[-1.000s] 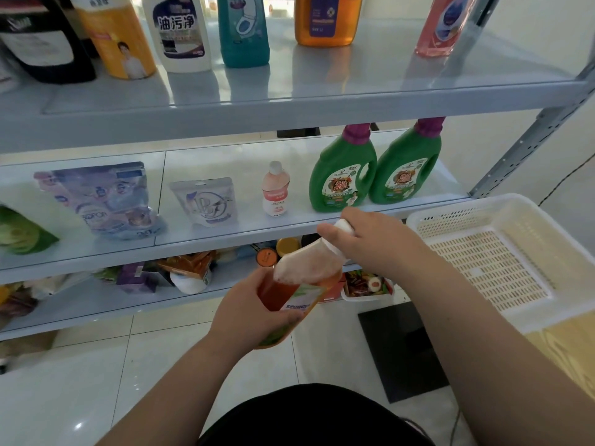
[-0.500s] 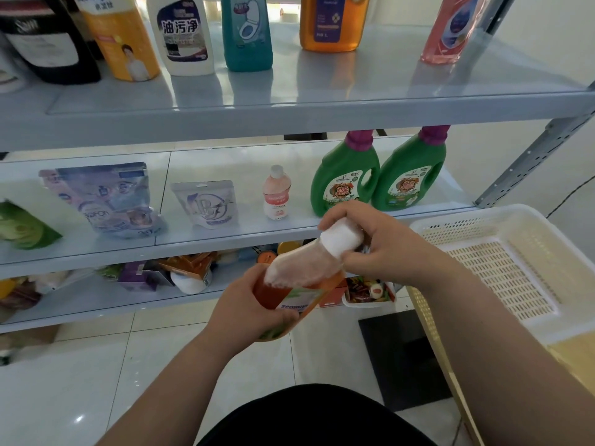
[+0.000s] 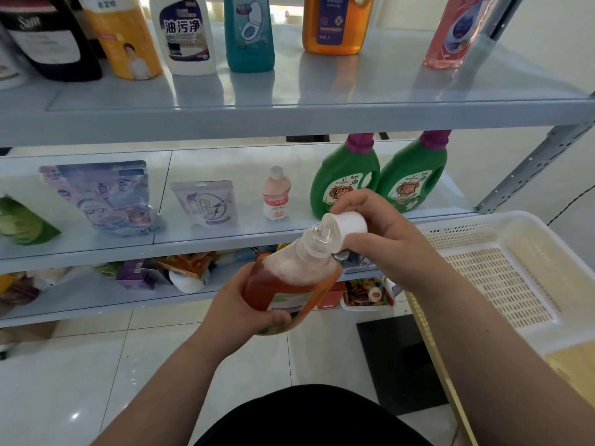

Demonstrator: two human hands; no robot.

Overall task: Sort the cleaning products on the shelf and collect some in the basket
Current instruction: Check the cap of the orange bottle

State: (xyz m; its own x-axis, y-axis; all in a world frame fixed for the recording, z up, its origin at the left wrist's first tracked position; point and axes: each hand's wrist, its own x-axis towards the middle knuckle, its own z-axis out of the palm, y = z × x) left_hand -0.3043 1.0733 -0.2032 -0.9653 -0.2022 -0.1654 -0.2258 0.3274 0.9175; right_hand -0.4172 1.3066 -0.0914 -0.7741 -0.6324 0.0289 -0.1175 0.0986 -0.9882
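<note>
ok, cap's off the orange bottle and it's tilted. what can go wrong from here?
1. Spill: the orange bottle is tilted, nozzle uncovered, foam near the neck; a squeeze from the left hand could push liquid out.
2. The right hand just pinches the white cap; it could slip and drop.
3. Laid uncapped in the basket, it would likely leak.
</note>
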